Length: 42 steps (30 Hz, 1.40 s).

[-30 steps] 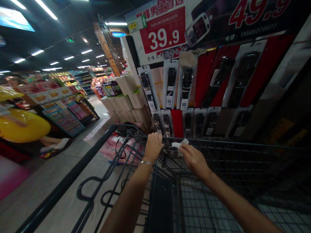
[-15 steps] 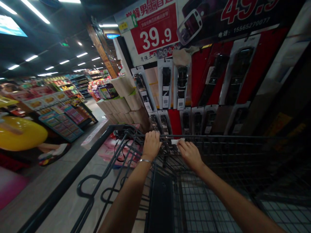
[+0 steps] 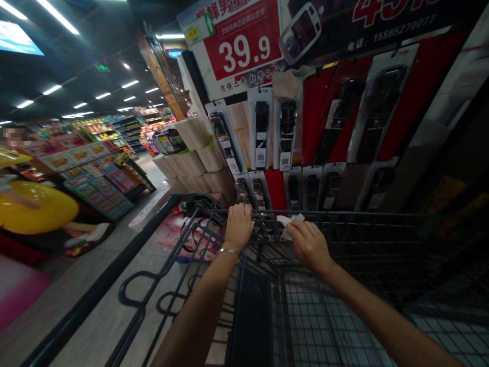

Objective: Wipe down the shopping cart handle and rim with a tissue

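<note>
Gripping the cart (image 3: 382, 216) rim at frame centre, we close our left hand (image 3: 239, 227) around it; our right hand (image 3: 309, 244) pinches a white tissue (image 3: 288, 220) against it.

Both arms outstretched, left hand (image 3: 238, 226) and right hand (image 3: 310, 245) curled closed.

The right hand (image 3: 310, 245) hides most of the white paper (image 3: 291, 222).

A red-and-white paper price sign (image 3: 244, 48) above the hanging belts reads "39.9", and the dark printed banner (image 3: 382, 25) beside it carries the phone number "15565270077".
</note>
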Motion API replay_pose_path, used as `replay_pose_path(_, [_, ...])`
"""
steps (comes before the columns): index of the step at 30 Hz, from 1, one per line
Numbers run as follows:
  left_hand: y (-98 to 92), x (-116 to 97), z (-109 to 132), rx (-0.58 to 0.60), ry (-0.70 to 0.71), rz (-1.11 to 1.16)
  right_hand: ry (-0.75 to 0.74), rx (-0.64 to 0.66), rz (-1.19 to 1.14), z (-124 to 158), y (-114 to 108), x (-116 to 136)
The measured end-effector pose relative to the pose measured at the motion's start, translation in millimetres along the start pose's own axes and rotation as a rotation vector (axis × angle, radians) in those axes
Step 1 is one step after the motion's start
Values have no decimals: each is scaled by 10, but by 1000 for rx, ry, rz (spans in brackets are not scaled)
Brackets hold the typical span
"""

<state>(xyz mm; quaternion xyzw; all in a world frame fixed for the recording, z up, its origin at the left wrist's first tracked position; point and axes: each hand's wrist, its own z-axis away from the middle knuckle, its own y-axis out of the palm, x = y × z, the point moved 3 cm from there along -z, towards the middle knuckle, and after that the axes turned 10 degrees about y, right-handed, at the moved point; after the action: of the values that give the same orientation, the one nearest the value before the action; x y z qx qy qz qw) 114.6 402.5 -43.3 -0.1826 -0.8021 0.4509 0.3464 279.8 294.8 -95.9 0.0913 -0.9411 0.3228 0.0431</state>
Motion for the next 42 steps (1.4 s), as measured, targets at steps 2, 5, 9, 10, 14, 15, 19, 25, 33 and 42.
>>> replay_pose_path(2, [-1,-1,-1,3,2,-1,1,0,8,-36,32,-28])
replay_pose_path(5, [-9,-4,-3,4,5,-11,-24,10,43,-36,114,-50])
replay_pose_path(9, [-24,-16,-5,8,3,-29,9,39,63,5,166,-57])
replay_pose_path(10, [-26,-20,-6,9,3,-30,24,52,64,8,163,-58])
replay_pose_path(14, [-29,-27,-7,6,2,-24,40,99,65,-1,127,-62])
replay_pose_path(15, [-30,-27,-7,3,2,-21,37,107,67,1,120,-67])
replay_pose_path(19, [-33,-27,-4,-9,3,-9,21,128,97,100,116,-117])
replay_pose_path(25, [-47,-22,25,-33,9,21,17,200,127,369,70,-274])
replay_pose_path(33, [-33,-101,90,-93,-26,56,43,127,80,158,-198,-323])
replay_pose_path(42, [-117,-540,60,-170,126,187,99,12,67,-77,-257,-227])
